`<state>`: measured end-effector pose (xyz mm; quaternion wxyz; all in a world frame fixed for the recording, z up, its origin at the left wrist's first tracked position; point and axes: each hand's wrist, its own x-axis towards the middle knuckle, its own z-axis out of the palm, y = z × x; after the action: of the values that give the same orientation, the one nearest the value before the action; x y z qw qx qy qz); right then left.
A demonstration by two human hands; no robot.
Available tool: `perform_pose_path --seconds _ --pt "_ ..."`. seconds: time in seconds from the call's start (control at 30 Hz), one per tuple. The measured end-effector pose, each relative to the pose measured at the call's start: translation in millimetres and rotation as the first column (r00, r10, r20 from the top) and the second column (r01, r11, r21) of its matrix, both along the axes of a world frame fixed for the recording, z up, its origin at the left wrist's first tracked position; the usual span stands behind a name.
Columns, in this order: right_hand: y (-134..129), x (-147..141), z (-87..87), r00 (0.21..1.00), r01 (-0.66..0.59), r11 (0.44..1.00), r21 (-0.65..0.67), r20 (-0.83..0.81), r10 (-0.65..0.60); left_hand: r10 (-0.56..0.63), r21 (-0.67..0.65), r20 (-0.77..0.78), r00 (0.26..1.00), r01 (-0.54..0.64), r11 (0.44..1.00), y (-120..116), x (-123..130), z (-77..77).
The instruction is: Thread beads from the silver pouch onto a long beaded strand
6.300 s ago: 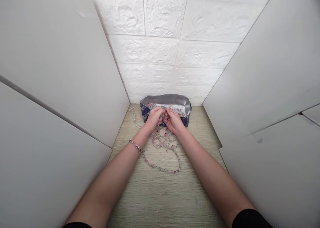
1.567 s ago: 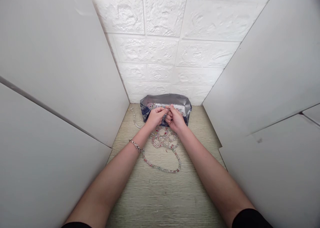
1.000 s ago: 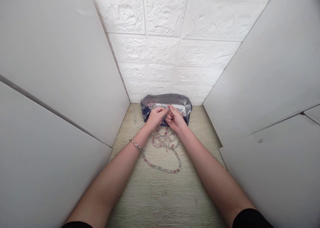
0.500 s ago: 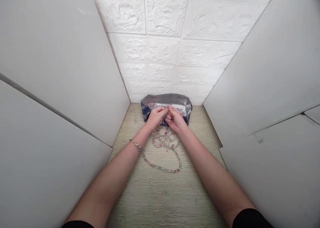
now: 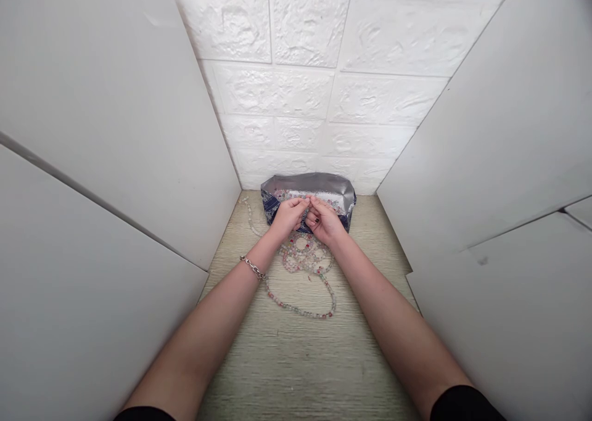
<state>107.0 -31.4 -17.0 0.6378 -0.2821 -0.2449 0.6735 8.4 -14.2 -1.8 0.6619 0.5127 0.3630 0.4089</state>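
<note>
My left hand [image 5: 290, 216] and my right hand [image 5: 324, 219] meet with fingertips pinched together, just over the front edge of an open bag [image 5: 270, 211]. The bag is dark blue outside and silvery inside, with many small coloured beads [image 5: 287, 195] in it. What the fingertips hold is too small to make out; it may be a bead or string end. Below the hands, a long strand of pastel beads [image 5: 300, 312] lies in loops on the surface, and part of it is hidden behind my left wrist.
A white brick-patterned wall [image 5: 300, 91] rises behind the bag. White panels stand on the left [image 5: 102, 100] and right [image 5: 499, 125], narrowing the space. The pale green, wood-grained surface [image 5: 300, 365] runs between them. A chain bracelet [image 5: 252, 267] circles my left wrist.
The fingertips of both hands have drawn slightly closer together. The bag and the bead strand have stayed where they were.
</note>
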Motion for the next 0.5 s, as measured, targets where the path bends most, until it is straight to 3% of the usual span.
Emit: perform_pose_path --seconds 0.33,0.5 --pt "-4.4 -5.3 12.8 0.991 0.111 0.99 -0.082 0.082 -0.104 0.016 0.021 -0.009 1.0 -0.016 1.0 1.9 -0.6 -1.1" --pt "-3.8 -5.0 12.0 0.992 0.109 0.992 -0.069 0.075 -0.104 0.001 0.001 -0.038 0.999 -0.001 1.0 0.6 -0.4 -0.1"
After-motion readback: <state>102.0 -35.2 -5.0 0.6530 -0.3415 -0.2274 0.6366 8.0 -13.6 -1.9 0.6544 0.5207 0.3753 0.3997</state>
